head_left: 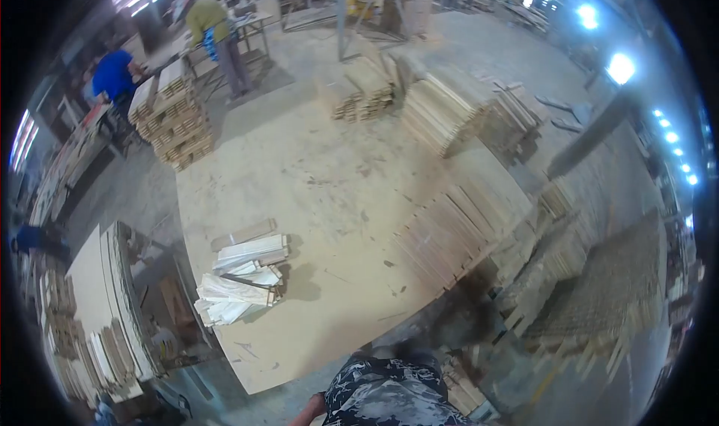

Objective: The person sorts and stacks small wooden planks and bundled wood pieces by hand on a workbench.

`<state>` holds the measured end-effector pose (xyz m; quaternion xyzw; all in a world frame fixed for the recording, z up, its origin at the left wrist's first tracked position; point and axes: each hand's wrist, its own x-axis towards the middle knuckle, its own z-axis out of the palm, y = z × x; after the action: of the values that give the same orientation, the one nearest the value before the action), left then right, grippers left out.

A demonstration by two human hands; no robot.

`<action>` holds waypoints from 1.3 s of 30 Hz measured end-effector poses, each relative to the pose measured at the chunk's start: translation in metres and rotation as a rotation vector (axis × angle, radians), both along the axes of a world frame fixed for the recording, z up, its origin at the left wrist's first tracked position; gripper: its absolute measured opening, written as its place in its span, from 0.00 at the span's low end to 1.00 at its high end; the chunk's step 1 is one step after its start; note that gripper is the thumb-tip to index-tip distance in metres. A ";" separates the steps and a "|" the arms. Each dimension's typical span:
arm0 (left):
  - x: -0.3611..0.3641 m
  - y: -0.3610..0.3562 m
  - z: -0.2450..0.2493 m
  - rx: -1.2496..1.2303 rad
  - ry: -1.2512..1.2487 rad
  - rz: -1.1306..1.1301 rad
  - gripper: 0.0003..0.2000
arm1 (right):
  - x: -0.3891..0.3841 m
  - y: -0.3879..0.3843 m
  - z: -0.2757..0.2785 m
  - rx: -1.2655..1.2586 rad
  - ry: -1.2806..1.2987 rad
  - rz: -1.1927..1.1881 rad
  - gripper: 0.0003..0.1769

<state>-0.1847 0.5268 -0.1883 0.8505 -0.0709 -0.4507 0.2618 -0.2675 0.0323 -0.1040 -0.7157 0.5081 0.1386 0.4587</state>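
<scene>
Neither of my hands shows; only a bit of my left arm (308,411) appears at the bottom edge, beside my patterned shirt (393,392). Before me is a wide, pale board-topped table (337,201). A loose pile of light wooden slats (243,287) lies on its near left part, some crossing at angles. Toward the right edge, darker wooden slats (449,235) lie side by side in a row. What my hands hold or touch is out of sight.
Stacked slats (442,108) and a smaller stack (363,89) sit at the table's far end. Another tall stack (172,115) stands at the far left. Two people (213,33) work beyond it. Piled wood (599,276) stands right; a board-topped stack (101,299) is left.
</scene>
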 end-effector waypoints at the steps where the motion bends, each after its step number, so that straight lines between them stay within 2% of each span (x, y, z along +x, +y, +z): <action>1: 0.003 -0.017 0.015 0.007 0.028 0.056 0.19 | 0.007 -0.011 0.003 -0.002 0.006 0.032 0.11; 4: 0.005 -0.058 0.014 0.079 -0.057 0.273 0.17 | 0.020 -0.050 0.013 -0.017 0.014 0.129 0.10; 7: 0.035 -0.119 0.056 0.172 -0.226 0.395 0.11 | 0.031 -0.109 0.026 -0.056 0.002 0.238 0.10; 8: 0.048 -0.140 0.066 0.170 -0.266 0.454 0.12 | 0.038 -0.132 0.027 -0.072 -0.007 0.275 0.09; 10: 0.078 -0.193 0.118 0.144 -0.292 0.541 0.15 | 0.066 -0.182 0.033 -0.121 -0.068 0.370 0.09; 12: 0.110 -0.247 0.151 0.100 -0.332 0.639 0.18 | 0.122 -0.229 0.041 -0.202 -0.248 0.469 0.08; 13: 0.122 -0.271 0.162 0.066 -0.355 0.690 0.19 | 0.163 -0.245 0.044 -0.246 -0.535 0.510 0.06; 14: 0.142 -0.300 0.170 0.019 -0.399 0.772 0.18 | 0.201 -0.265 0.047 -0.239 -0.492 0.513 0.05; 15: 0.161 -0.325 0.177 -0.031 -0.445 0.850 0.17 | 0.247 -0.268 0.078 -0.120 -0.564 0.441 0.05; 16: 0.177 -0.345 0.171 -0.017 -0.528 0.816 0.15 | 0.288 -0.278 0.084 -0.262 -0.709 0.511 0.06; 18: 0.209 -0.382 0.161 -0.026 -0.631 0.797 0.12 | 0.348 -0.302 0.076 -0.423 -0.808 0.499 0.06; 20: 0.226 -0.409 0.162 -0.047 -0.627 0.821 0.13 | 0.394 -0.316 0.082 -0.431 -0.768 0.564 0.10; 23: 0.237 -0.428 0.162 -0.056 -0.598 0.836 0.16 | 0.427 -0.317 0.075 -0.410 -0.775 0.691 0.17; 26: 0.238 -0.439 0.164 -0.067 -0.573 0.842 0.18 | 0.433 -0.302 0.045 -0.323 -0.707 0.711 0.24; 27: 0.238 -0.441 0.166 -0.070 -0.558 0.856 0.19 | 0.431 -0.297 0.045 -0.371 -0.630 0.756 0.27; 31: 0.230 -0.442 0.155 -0.096 -0.570 0.873 0.20 | 0.431 -0.280 0.041 -0.447 -0.652 0.759 0.31; 34: 0.228 -0.441 0.144 -0.203 -0.525 0.943 0.21 | 0.424 -0.268 0.045 -0.513 -0.621 0.726 0.32; 39: 0.218 -0.418 0.145 -0.070 -0.676 0.865 0.23 | 0.406 -0.240 0.043 -0.475 -0.627 0.750 0.32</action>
<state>0.0338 0.1084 -0.0431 0.8903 0.1901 -0.0011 0.4139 0.1381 -0.2080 -0.0606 -0.9390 0.0739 -0.0459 0.3328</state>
